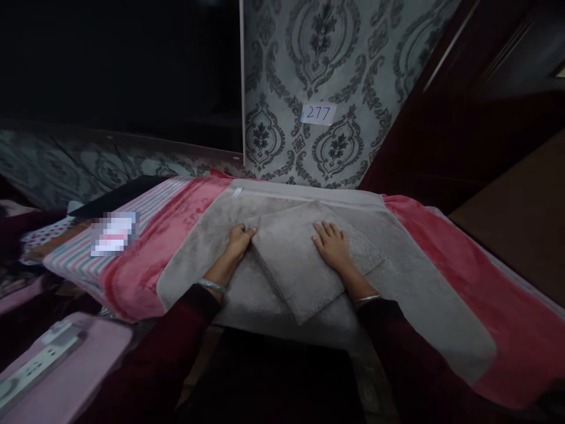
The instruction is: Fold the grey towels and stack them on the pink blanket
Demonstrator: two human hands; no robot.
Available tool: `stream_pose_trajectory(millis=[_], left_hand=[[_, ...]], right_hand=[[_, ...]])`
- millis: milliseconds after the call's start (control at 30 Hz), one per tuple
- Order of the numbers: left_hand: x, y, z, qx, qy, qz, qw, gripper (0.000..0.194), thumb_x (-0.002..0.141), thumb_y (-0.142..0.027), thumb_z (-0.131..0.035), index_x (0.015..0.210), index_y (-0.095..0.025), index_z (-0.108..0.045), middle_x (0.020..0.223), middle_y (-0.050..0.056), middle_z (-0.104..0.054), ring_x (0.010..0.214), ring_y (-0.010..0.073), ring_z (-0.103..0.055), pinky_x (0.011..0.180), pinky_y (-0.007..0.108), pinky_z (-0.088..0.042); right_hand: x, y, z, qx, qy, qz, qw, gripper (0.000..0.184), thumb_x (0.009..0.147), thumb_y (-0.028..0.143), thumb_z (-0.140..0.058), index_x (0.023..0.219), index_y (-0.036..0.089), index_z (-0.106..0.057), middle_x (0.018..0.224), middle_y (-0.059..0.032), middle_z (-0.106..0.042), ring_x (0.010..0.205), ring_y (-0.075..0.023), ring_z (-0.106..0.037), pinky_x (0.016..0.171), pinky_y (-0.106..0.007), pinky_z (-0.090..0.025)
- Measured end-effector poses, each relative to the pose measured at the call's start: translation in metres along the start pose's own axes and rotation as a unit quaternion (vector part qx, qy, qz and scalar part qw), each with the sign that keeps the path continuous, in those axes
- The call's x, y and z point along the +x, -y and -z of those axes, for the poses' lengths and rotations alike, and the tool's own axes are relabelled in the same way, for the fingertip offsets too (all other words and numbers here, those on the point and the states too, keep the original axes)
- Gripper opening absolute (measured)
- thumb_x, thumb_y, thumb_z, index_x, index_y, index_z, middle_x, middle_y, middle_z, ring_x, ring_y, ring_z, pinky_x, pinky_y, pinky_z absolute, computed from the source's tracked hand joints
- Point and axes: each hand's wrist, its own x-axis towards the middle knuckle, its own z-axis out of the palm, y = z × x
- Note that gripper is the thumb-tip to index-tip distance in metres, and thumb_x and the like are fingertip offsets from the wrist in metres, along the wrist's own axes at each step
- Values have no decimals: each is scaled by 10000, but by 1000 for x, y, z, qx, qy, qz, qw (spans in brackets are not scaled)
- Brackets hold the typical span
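Note:
A folded grey plush cloth [291, 259] lies turned cornerwise on a larger grey plush mat [424, 306]. At its left corner is my left hand [241, 240], fingers curled and the thumb against the cloth's edge. My right hand [333, 246] rests flat on the upper right of the folded cloth, fingers spread. Its layers show along the lower left edge, and a looser part spreads out on the right. Both wrists wear a bracelet below dark sleeves.
A pink blanket [176, 247] and striped cloth [150, 215] lie under the mat. A blurred-out item [115, 234] sits at left. Lower left, a power strip [39, 365] rests on a pink surface [101, 341]. Behind are a dark screen [123, 70] and a wall label reading 277 [318, 113].

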Motion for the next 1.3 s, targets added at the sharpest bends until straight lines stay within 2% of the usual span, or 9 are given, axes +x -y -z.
stream_pose_trajectory(millis=[167, 267, 400, 500, 600, 900, 1033, 1200, 1300], left_hand=[[2, -5, 8, 19, -16, 8, 1000, 262, 714, -325, -736, 888, -170, -616, 620, -22, -569, 521, 163, -565, 510, 287, -498], [3, -15, 7, 126, -92, -104, 982, 427, 756, -286, -674, 1160, -167, -606, 956, 81, -683, 874, 247, -679, 812, 402, -571], [-1, -23, -11, 398, 12, -342, 851, 595, 806, -314, -640, 1374, -152, -570, 1471, 192, -546, 1402, 341, -467, 1187, 492, -341], [-8, -20, -29, 529, 154, -344, 760, 633, 884, -435, -582, 1455, -167, -539, 1571, 191, -463, 1491, 372, -359, 1225, 591, -221], [-11, -14, -37, 597, 196, -308, 715, 659, 929, -508, -524, 1513, -203, -492, 1625, 173, -385, 1529, 391, -280, 1214, 663, -151], [-4, -1, -32, 587, 180, -332, 716, 652, 937, -538, -516, 1523, -253, -489, 1621, 155, -396, 1521, 388, -301, 1208, 660, -185], [-2, 2, -31, 579, 176, -340, 720, 647, 925, -524, -544, 1517, -267, -499, 1615, 149, -408, 1514, 389, -315, 1209, 658, -185], [-1, 4, -30, 574, 177, -341, 723, 665, 923, -530, -539, 1525, -253, -490, 1623, 150, -390, 1515, 394, -310, 1211, 663, -176], [1, 6, -30, 573, 177, -339, 725, 669, 922, -543, -531, 1525, -255, -490, 1624, 148, -391, 1522, 392, -297, 1216, 659, -165]], right_hand=[[6, 4, 9, 3, 40, -24, 999, 558, 1038, 432, -321, 1560, 258, -417, 1649, -96, -354, 1512, -332, -300, 1190, -594, -260], [14, 15, 18, 17, 84, -25, 996, 576, 1036, 462, -336, 1575, 267, -389, 1657, -104, -334, 1523, -347, -280, 1181, -625, -262], [29, 42, 20, 47, 100, 89, 990, 553, 1051, 434, -288, 1588, 317, -354, 1686, -61, -270, 1555, -298, -219, 1204, -611, -223], [46, 50, 16, 54, 123, 158, 978, 553, 1057, 441, -274, 1596, 329, -332, 1687, -38, -268, 1561, -267, -210, 1223, -576, -210], [70, 33, 14, 39, 146, 145, 978, 569, 1051, 499, -308, 1590, 320, -352, 1686, -23, -272, 1556, -276, -224, 1240, -552, -189], [119, -53, 7, 55, 174, -32, 983, 584, 1060, 503, -237, 1616, 325, -274, 1691, -38, -251, 1544, -294, -259, 1205, -576, -279], [127, -35, 4, 40, 138, -38, 989, 594, 1047, 501, -299, 1607, 304, -314, 1687, -90, -259, 1549, -347, -224, 1191, -637, -249], [130, -3, -6, 36, 123, 146, 981, 580, 1042, 517, -329, 1586, 318, -363, 1684, -43, -281, 1554, -291, -222, 1242, -563, -169], [138, -12, -13, 46, 153, 104, 982, 583, 1046, 513, -304, 1594, 319, -343, 1697, -29, -236, 1563, -285, -196, 1233, -547, -215]])
